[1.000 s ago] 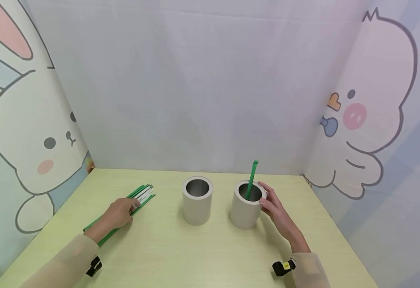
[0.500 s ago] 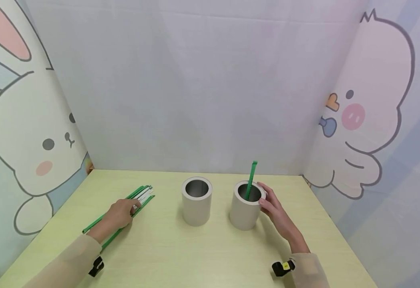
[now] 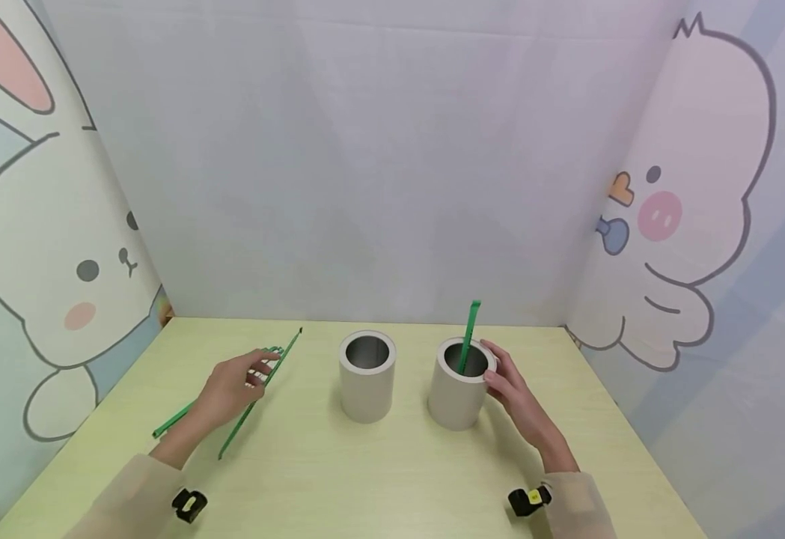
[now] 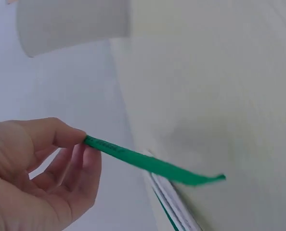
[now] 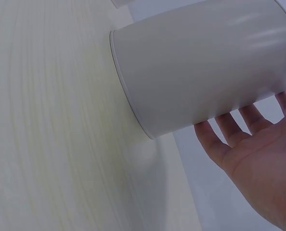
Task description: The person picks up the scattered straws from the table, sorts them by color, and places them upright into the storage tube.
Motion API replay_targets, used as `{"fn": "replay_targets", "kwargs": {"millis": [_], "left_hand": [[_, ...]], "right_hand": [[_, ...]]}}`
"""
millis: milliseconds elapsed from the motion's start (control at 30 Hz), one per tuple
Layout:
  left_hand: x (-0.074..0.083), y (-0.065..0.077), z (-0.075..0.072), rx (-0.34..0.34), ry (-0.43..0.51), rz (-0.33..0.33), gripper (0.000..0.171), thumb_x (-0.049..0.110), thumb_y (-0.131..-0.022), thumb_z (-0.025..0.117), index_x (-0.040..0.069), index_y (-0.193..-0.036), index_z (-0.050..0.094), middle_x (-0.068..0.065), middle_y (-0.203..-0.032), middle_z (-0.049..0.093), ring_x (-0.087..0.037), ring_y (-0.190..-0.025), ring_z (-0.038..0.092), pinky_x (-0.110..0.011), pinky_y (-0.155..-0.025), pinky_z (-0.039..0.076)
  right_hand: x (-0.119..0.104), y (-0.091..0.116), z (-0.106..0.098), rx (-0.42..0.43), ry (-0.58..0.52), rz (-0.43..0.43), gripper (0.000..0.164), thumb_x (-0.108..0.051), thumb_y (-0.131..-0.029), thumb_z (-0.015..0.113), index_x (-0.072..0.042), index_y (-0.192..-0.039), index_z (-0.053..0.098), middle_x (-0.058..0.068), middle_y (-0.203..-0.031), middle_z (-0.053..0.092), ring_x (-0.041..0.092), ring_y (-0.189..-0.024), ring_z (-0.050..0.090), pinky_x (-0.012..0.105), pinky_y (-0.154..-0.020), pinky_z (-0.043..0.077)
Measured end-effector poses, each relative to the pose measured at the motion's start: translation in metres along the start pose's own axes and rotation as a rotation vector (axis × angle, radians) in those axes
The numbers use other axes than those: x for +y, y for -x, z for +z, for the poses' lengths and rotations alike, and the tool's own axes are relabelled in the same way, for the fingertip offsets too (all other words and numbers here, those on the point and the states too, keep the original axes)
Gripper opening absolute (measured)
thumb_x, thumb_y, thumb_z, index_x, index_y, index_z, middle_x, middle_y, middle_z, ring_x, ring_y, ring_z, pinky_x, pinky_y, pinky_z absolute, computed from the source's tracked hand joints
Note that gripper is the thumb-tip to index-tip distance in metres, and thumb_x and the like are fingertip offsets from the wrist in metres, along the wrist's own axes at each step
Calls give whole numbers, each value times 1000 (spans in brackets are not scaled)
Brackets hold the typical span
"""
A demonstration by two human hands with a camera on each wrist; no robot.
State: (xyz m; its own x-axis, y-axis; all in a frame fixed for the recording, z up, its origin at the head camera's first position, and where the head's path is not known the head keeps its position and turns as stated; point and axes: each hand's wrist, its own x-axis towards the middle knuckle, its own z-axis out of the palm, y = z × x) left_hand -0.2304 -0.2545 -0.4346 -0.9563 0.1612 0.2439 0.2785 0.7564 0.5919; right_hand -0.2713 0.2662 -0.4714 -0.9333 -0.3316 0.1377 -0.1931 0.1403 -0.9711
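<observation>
My left hand (image 3: 230, 389) pinches a slim green wrapped stick (image 4: 152, 165) between thumb and fingertips, and dark print runs along it. It slants above the table. Below the hand lies a bundle of green and white sticks (image 4: 174, 207), partly hidden by the hand and forearm in the head view. My right hand (image 3: 523, 404) holds the right-hand off-white cylindrical cup (image 3: 451, 400), thumb at the near side of the rim and fingers round the far side. One green stick (image 3: 471, 326) leans upright in that cup.
A second off-white cup (image 3: 367, 393) stands left of the held one, its dark inside showing. The pale wooden table (image 3: 338, 479) ends at a plain cloth backdrop (image 3: 365, 165). Side cloths with printed cartoon animals border it left and right.
My left hand has lifted slightly from the bundle with one green stick, which now slants apart from the others. The right hand and both cups have stayed in place.
</observation>
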Motion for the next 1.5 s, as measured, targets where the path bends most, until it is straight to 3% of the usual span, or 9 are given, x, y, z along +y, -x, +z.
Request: {"fn": "replay_targets", "kwargs": {"millis": [267,500,767,967,1200,1500], "left_hand": [[51,-2,-2,96,191,-14,54,-2,-97,69,15,-147,61,-9,-123,71,-26,-106,72,-27,-76,59],[91,-8,13,148,397,-3,56,1,-97,73,20,-148,61,-7,-125,70,-26,-110,71,-27,-78,59],[140,-32,34,238,615,34,59,0,-95,74,24,-147,61,-8,-128,69,-24,-112,70,-25,-86,59],[174,-58,49,264,705,93,59,-1,-95,73,26,-147,61,-6,-127,68,-22,-112,69,-29,-90,60],[202,-84,65,303,782,159,56,0,-96,69,27,-145,62,-4,-124,67,-20,-110,70,-38,-93,62],[235,-105,88,361,834,170,56,1,-97,68,24,-148,60,-3,-126,68,-18,-111,69,-38,-94,62]], "right_hand": [[1,1,-1,-1,-1,-9,59,-30,-115,40,-23,-169,19,18,-169,29,2,-137,47,16,-106,43],[1,0,0,3,8,0,58,-31,-115,41,-24,-169,20,18,-168,30,5,-138,46,17,-106,43],[0,0,1,5,9,0,58,-32,-115,41,-24,-169,21,18,-167,31,5,-137,47,17,-106,43],[0,-1,1,9,5,2,58,-31,-115,41,-24,-169,21,17,-168,31,4,-137,48,17,-106,43],[0,-1,1,4,12,2,58,-32,-115,41,-24,-169,20,18,-167,31,4,-138,46,18,-107,43],[-2,1,1,7,9,6,58,-31,-115,40,-23,-169,20,19,-165,32,6,-136,48,18,-106,44]]}}
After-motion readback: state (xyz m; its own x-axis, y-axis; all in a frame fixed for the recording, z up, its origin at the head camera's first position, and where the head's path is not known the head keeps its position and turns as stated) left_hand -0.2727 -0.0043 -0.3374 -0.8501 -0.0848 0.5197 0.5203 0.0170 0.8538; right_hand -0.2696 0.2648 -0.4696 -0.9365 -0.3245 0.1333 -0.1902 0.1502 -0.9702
